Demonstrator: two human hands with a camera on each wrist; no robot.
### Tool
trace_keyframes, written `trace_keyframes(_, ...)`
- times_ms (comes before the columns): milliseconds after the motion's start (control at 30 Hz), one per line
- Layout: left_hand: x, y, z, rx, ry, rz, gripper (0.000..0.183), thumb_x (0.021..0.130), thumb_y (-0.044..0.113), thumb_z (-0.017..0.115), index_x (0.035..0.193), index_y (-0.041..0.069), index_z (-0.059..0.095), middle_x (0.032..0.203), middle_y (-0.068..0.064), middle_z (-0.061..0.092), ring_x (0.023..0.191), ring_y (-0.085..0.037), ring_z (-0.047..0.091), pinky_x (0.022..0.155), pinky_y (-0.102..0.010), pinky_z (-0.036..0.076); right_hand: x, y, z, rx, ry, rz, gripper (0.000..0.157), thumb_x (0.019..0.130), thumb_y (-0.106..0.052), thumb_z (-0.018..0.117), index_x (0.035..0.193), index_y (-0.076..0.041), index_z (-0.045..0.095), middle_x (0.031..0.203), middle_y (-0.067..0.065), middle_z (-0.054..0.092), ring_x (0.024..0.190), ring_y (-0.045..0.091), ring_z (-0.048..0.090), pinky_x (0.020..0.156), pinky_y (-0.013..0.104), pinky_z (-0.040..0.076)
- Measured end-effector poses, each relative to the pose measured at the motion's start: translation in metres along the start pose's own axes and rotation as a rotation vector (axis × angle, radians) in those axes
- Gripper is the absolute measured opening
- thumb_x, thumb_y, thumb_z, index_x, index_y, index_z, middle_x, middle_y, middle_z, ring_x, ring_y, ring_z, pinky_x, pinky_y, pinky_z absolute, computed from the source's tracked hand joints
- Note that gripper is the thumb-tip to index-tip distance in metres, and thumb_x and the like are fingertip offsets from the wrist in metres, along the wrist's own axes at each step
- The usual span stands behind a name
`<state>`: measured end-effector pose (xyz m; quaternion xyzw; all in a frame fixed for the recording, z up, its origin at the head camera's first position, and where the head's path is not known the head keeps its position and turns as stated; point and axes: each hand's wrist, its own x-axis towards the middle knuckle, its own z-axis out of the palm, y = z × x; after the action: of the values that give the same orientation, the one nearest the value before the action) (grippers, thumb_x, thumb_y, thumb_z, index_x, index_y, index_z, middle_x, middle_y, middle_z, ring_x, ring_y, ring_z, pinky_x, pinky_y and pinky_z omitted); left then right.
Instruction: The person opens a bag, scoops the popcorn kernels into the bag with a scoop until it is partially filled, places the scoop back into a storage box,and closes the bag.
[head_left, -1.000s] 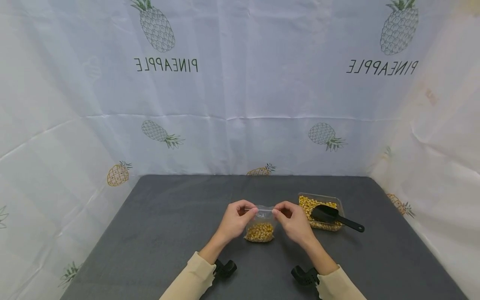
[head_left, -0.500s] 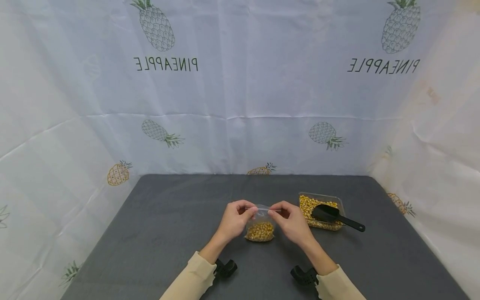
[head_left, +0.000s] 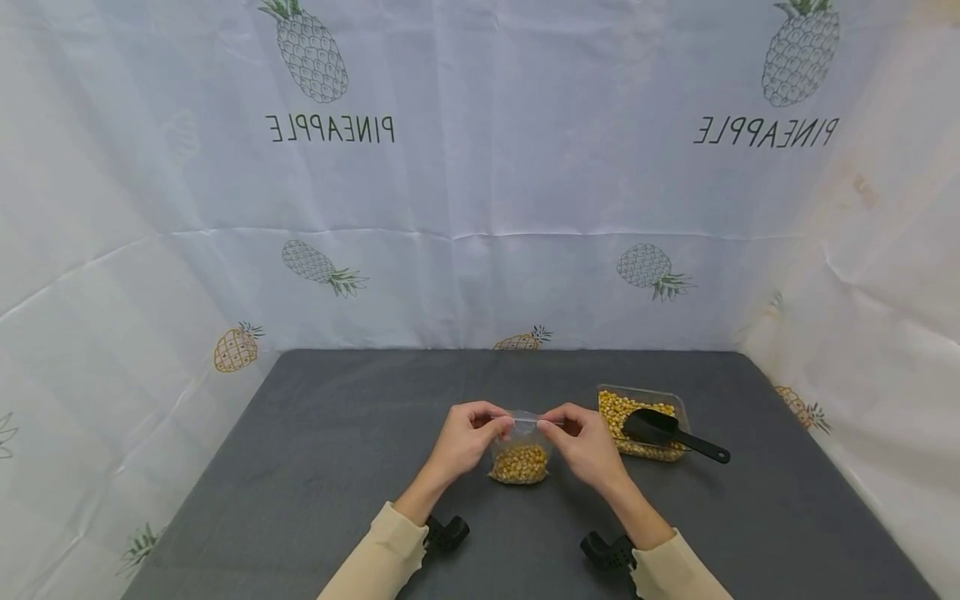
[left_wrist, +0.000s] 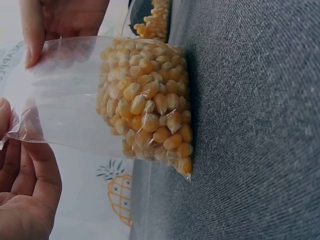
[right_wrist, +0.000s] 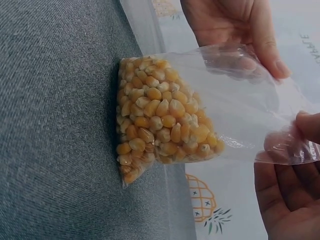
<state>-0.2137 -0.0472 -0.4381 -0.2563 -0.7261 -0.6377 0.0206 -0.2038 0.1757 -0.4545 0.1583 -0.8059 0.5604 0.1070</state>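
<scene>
A clear zip bag stands on the dark grey table, its lower part filled with yellow corn kernels. My left hand pinches the bag's top edge at the left between thumb and fingers. At the right end of the same edge, my right hand pinches it in the same way. Both wrist views show the bag's bottom resting on the cloth surface, with the clear upper part stretched up between the hands.
Right of the bag stands a clear plastic container of corn kernels. A black scoop lies on it, handle sticking out over the right side. A white curtain with pineapple prints surrounds the grey table.
Over the second, my right hand has slid slightly left along the bag's top edge. My left hand has shifted a little to the left. The bag stays in place.
</scene>
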Motion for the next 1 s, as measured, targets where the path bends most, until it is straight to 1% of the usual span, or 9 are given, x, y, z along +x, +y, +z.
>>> trace_keyframes(167,0.000,0.001,0.001,0.012,-0.012,0.002,0.016,0.098,0.002,0.065,0.100,-0.013,0.071,0.082,-0.026,0.068,0.075,-0.055,0.060,0.066,-0.053,0.054,-0.001,-0.001,0.001,0.010,0.007,-0.011,0.006,0.094,-0.011,0.073,0.096,-0.006,0.076,0.088,0.006,0.070,0.069,0.012,0.059,0.061,0.027,0.049)
trace_keyframes(233,0.001,-0.005,0.002,0.020,-0.013,0.003,0.015,0.099,0.001,0.064,0.099,-0.013,0.070,0.081,-0.026,0.068,0.074,-0.055,0.060,0.065,-0.053,0.054,-0.001,-0.002,0.001,0.014,0.012,-0.015,0.007,0.094,-0.010,0.073,0.096,-0.005,0.076,0.088,0.007,0.070,0.070,0.012,0.060,0.062,0.027,0.049)
trace_keyframes(400,0.003,-0.026,0.005,0.032,0.005,0.031,0.013,0.099,0.001,0.064,0.099,-0.009,0.072,0.079,-0.024,0.068,0.071,-0.052,0.061,0.063,-0.049,0.054,-0.001,-0.004,0.002,0.025,0.018,-0.004,0.008,0.094,-0.010,0.074,0.097,-0.003,0.075,0.089,0.008,0.070,0.075,0.015,0.065,0.066,0.028,0.052)
trace_keyframes(467,0.004,-0.029,0.005,0.030,0.013,0.035,0.013,0.099,0.004,0.065,0.099,-0.007,0.073,0.079,-0.021,0.069,0.071,-0.049,0.062,0.062,-0.046,0.055,-0.001,-0.004,0.003,0.030,0.015,0.010,0.008,0.094,-0.010,0.073,0.098,-0.003,0.075,0.090,0.007,0.070,0.076,0.016,0.066,0.067,0.028,0.053)
trace_keyframes(600,0.004,-0.032,0.004,0.016,0.021,0.041,0.014,0.098,0.010,0.068,0.098,-0.003,0.074,0.079,-0.017,0.070,0.070,-0.044,0.064,0.063,-0.045,0.055,-0.002,-0.005,0.003,0.041,-0.001,0.031,0.008,0.095,-0.011,0.072,0.099,-0.003,0.074,0.092,0.007,0.070,0.078,0.016,0.066,0.068,0.028,0.053)
trace_keyframes(733,0.004,-0.032,0.003,0.008,0.021,0.050,0.015,0.097,0.010,0.069,0.097,-0.003,0.075,0.078,-0.017,0.070,0.070,-0.045,0.063,0.063,-0.049,0.055,-0.002,-0.007,0.003,0.049,-0.017,0.043,0.010,0.095,-0.012,0.072,0.101,-0.004,0.074,0.096,0.008,0.071,0.081,0.017,0.067,0.070,0.028,0.054)
trace_keyframes(800,0.004,-0.032,0.003,0.000,0.022,0.033,0.014,0.098,0.008,0.068,0.097,-0.004,0.075,0.079,-0.019,0.070,0.071,-0.048,0.063,0.065,-0.053,0.055,-0.002,-0.007,0.003,0.047,-0.025,0.048,0.011,0.095,-0.013,0.073,0.102,-0.004,0.074,0.098,0.009,0.071,0.084,0.018,0.068,0.071,0.029,0.054)
trace_keyframes(833,0.004,-0.032,0.003,-0.002,0.022,0.031,0.014,0.098,0.009,0.068,0.098,-0.004,0.075,0.079,-0.019,0.070,0.072,-0.048,0.063,0.066,-0.052,0.055,-0.002,-0.007,0.004,0.042,-0.026,0.053,0.011,0.095,-0.013,0.073,0.102,-0.005,0.074,0.098,0.008,0.071,0.084,0.018,0.069,0.072,0.029,0.055)
trace_keyframes(1000,0.000,-0.007,0.004,-0.030,0.027,-0.007,0.013,0.096,0.004,0.069,0.095,-0.008,0.075,0.079,-0.024,0.070,0.075,-0.054,0.062,0.069,-0.060,0.053,-0.001,-0.006,0.005,0.023,-0.024,0.069,0.007,0.095,-0.013,0.074,0.099,-0.008,0.075,0.095,0.005,0.071,0.085,0.019,0.071,0.073,0.029,0.056)
